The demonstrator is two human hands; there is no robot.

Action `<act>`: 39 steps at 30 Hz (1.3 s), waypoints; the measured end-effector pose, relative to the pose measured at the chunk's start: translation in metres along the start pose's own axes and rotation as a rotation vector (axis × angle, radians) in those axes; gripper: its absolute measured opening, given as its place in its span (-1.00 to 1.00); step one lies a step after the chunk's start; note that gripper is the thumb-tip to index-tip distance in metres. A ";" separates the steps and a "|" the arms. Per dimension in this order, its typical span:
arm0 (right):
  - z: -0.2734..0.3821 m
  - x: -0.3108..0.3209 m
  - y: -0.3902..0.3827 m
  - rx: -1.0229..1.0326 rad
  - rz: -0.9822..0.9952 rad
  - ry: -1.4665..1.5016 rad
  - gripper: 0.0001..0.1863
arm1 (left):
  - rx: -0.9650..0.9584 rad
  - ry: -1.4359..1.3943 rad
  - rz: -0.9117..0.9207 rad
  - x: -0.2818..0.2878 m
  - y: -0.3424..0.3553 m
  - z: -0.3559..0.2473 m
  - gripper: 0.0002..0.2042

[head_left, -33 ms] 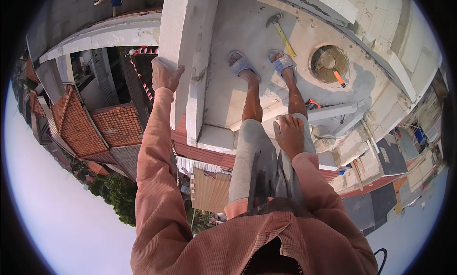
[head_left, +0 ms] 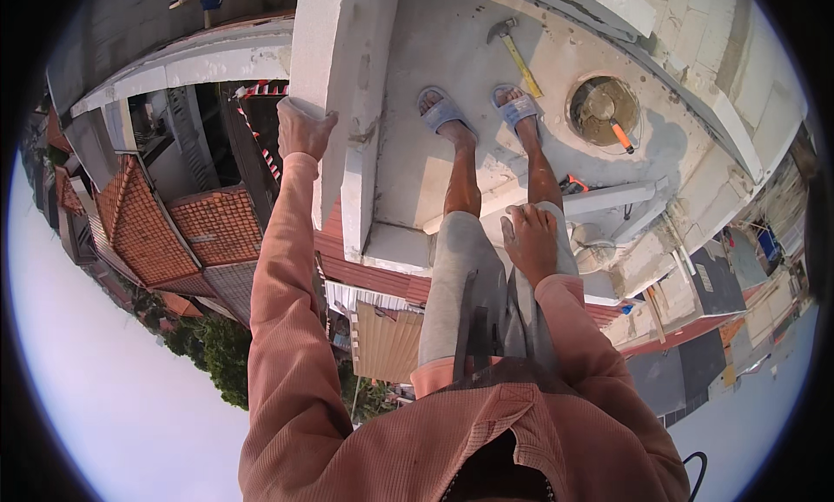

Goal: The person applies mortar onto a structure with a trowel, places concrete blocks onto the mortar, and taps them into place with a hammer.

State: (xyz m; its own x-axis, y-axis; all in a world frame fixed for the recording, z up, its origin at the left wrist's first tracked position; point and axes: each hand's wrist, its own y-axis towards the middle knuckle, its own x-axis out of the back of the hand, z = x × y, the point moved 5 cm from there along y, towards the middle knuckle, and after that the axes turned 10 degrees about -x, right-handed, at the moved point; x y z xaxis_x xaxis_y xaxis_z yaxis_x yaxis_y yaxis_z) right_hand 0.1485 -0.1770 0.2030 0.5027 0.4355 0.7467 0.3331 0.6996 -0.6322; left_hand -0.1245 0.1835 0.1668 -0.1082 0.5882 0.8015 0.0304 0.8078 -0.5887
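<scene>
My left hand (head_left: pixel 304 130) grips the top of a pale block wall (head_left: pixel 328 33), thumb lying across it and fingers bent over the outer edge. Dust whitens the back of that hand. On my bent leg, at the grey shorts (head_left: pixel 460 250), rests my right hand (head_left: pixel 530 241), empty, with its fingers laid over the knee. Both feet, in blue-grey sandals (head_left: pixel 443 115), stand on the grey floor below. A claw hammer (head_left: pixel 521 63) with a yellow handle lies just beyond the right foot.
Right of my feet stands a round bucket (head_left: pixel 578 124) of grey mix, an orange-handled trowel (head_left: pixel 620 135) in it. Nearer lie a red-and-black tool (head_left: pixel 573 186) and a pale beam (head_left: pixel 612 198). Past the wall there is a drop to tiled roofs (head_left: pixel 143 224).
The view has shifted very slightly. Both hands keep their places on the wall and the knee.
</scene>
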 end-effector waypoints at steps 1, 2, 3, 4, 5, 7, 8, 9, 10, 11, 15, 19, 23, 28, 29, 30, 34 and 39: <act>0.003 -0.002 -0.002 -0.005 -0.006 0.012 -0.73 | -0.006 0.007 -0.008 0.000 0.006 -0.002 -0.17; 0.005 -0.004 -0.004 -0.021 -0.006 0.029 -0.73 | -0.006 0.013 -0.029 0.000 0.009 -0.001 -0.16; 0.007 -0.007 -0.005 -0.036 -0.006 0.045 -0.72 | -0.009 0.021 -0.022 -0.001 0.013 -0.001 -0.16; 0.009 -0.006 -0.005 -0.044 0.003 0.051 -0.72 | -0.019 0.011 -0.031 -0.001 0.017 -0.001 -0.16; 0.010 -0.005 -0.005 -0.067 0.028 0.070 -0.71 | -0.027 0.000 -0.040 -0.001 0.019 -0.002 -0.15; 0.012 -0.005 -0.007 -0.093 0.057 0.093 -0.71 | -0.032 -0.004 -0.044 -0.005 0.024 -0.004 -0.14; 0.014 -0.005 -0.007 -0.087 0.045 0.066 -0.71 | -0.036 -0.017 -0.058 -0.006 0.027 -0.005 -0.13; 0.016 -0.005 -0.007 -0.081 0.032 0.038 -0.71 | -0.037 -0.014 -0.054 -0.009 0.030 -0.004 -0.13; 0.018 -0.005 -0.007 -0.084 0.035 0.039 -0.71 | -0.041 -0.035 -0.063 -0.012 0.032 -0.003 -0.12; 0.018 -0.005 -0.007 -0.089 0.041 0.053 -0.71 | -0.045 -0.057 -0.072 -0.014 0.033 -0.002 -0.12; 0.021 -0.002 -0.006 -0.109 0.038 0.083 -0.72 | 0.000 -0.047 -0.054 -0.020 0.033 -0.003 -0.13; 0.019 -0.005 -0.008 -0.123 0.043 0.091 -0.72 | -0.015 -0.086 -0.072 -0.024 0.035 -0.006 -0.15; 0.023 -0.002 -0.006 -0.136 0.072 0.072 -0.74 | -0.035 -0.071 -0.067 -0.019 0.035 -0.006 -0.14; 0.022 -0.008 -0.005 -0.137 0.061 0.059 -0.73 | -0.057 -0.033 -0.080 -0.014 0.042 -0.011 -0.13; 0.022 -0.009 -0.006 -0.135 0.068 0.049 -0.73 | -0.049 -0.033 -0.079 -0.014 0.043 -0.010 -0.13; 0.024 -0.010 -0.006 -0.133 0.076 0.038 -0.73 | -0.052 -0.031 -0.079 -0.014 0.044 -0.010 -0.13; 0.026 -0.011 -0.007 -0.136 0.072 0.034 -0.73 | -0.037 -0.031 -0.079 -0.018 0.039 -0.017 -0.14; 0.029 -0.014 -0.008 -0.128 0.065 0.018 -0.73 | -0.016 -0.010 -0.078 -0.019 0.036 -0.022 -0.16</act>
State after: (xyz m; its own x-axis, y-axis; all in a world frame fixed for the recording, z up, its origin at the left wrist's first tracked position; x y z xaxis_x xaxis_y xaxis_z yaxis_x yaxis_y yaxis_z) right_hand 0.1158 -0.1719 0.2037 0.5402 0.4669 0.7001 0.3976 0.5916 -0.7014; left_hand -0.0997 0.2020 0.1322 -0.1212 0.5231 0.8436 0.0378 0.8517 -0.5227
